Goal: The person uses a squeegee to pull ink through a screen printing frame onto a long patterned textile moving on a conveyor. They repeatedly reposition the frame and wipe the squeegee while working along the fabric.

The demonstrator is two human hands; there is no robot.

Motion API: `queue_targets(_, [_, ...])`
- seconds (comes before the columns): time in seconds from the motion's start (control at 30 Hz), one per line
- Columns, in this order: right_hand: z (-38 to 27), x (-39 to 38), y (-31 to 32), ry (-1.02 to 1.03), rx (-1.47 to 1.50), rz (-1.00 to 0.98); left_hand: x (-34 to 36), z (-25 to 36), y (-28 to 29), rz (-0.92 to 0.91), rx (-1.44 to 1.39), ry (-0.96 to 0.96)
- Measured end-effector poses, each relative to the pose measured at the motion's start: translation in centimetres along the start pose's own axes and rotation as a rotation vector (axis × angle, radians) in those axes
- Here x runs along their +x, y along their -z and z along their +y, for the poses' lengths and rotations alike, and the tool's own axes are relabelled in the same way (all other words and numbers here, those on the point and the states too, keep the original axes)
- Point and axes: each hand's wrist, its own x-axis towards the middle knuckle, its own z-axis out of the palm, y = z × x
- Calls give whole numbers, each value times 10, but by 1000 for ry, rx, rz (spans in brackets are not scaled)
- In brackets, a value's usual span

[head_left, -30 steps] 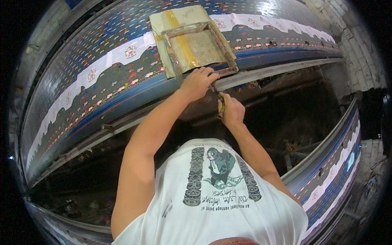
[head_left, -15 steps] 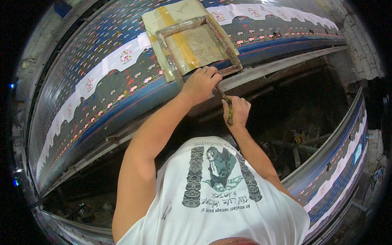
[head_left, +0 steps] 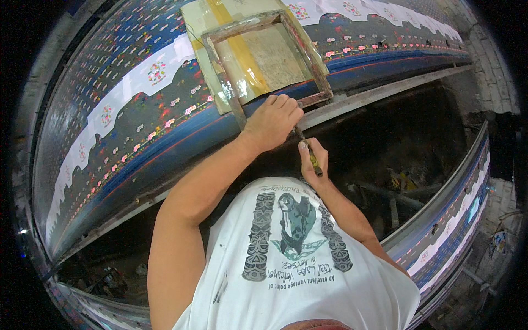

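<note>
A worn wooden frame (head_left: 286, 91) lies tilted on a pale board (head_left: 195, 22) with yellow tape across it. At the frame's near bar, my left hand (head_left: 273, 122) is closed with its fingers curled over the wood. Just below and to the right, my right hand (head_left: 314, 157) grips a slim screwdriver-like tool (head_left: 315, 161) with a stained yellow and dark handle. The tool's shaft runs up toward the near bar beside my left fingers, and its tip is hidden there.
Under the board runs a long printing table (head_left: 165, 126) with a dark, paint-spotted top. White printed cloth pieces (head_left: 159, 69) lie along it in a row. A metal rail (head_left: 379, 91) edges its near side. Another similar table (head_left: 440, 247) stands at the lower right, beyond a dark gap.
The tool's handle end has swung slightly down and to the right with my right hand. My left hand keeps its place on the frame; the whole view has shifted a little.
</note>
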Motion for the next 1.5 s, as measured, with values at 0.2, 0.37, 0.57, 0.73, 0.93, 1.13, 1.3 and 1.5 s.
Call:
queue_targets(0.2, [-3,5,0,10,45,13,4,-2,-1,32,-31,-16])
queue_targets(0.37, [-2,6,1,95,17,-53,-9,-8,-3,160,-206,-20])
queue_targets(0.57, [56,6,12,298,-77,-163,11,10,-23,142,28,-21])
queue_targets(0.73, [164,27,-12,361,-529,-623,6,13,-5,-21,100,55])
queue_targets(0.93, [139,56,-29,298,-573,-826,-3,13,-52,155,99,264])
queue_targets(1.13, [146,83,-13,280,-561,-874,-1,33,-46,232,156,384])
queue_targets(1.3, [157,102,12,283,-548,-916,2,70,-44,399,199,552])
queue_targets(1.5, [185,122,48,259,-554,-964,27,117,-30,533,306,960])
